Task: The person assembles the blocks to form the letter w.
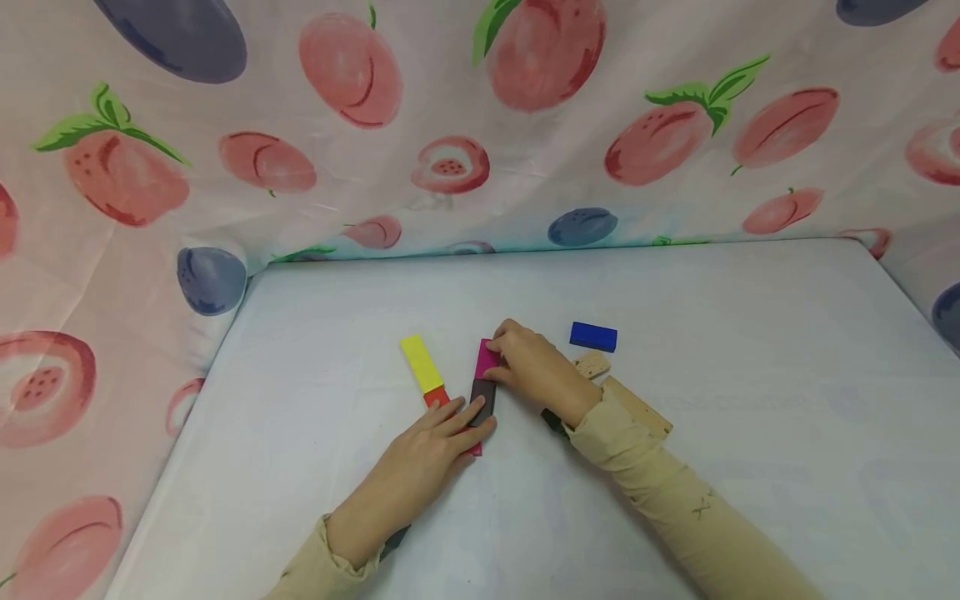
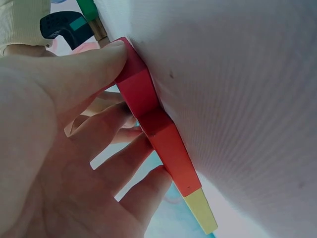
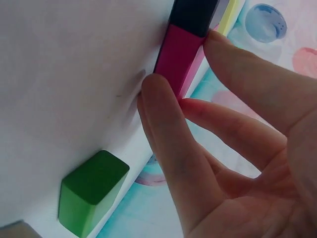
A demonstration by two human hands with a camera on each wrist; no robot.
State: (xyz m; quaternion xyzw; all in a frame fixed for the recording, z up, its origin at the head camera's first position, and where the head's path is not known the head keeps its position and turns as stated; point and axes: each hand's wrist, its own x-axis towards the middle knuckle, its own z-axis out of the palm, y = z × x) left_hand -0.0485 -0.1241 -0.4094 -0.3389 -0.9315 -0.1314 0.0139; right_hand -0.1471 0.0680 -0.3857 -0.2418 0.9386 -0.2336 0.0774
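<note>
A magenta block (image 1: 487, 360) stands end to end with a dark block (image 1: 482, 403) on the white tabletop. My right hand (image 1: 540, 367) pinches the magenta block between thumb and fingers. At left, a yellow block (image 1: 422, 364) and a red-orange block (image 2: 173, 153) form another line, slanting toward a crimson block (image 2: 141, 91) at the near end. Spread over these near blocks is my left hand (image 1: 420, 462). Its thumb presses the crimson block, while its fairly straight fingers touch the red-orange and dark blocks. Part of the crimson block is hidden under that hand.
Right of the right hand lie a blue block (image 1: 593, 337), a small wooden piece (image 1: 592, 365) and a longer wooden block (image 1: 637, 407), partly behind the sleeve. A green block (image 3: 94, 193) shows in the right wrist view. Fruit-patterned cloth (image 1: 450, 100) rises behind the table.
</note>
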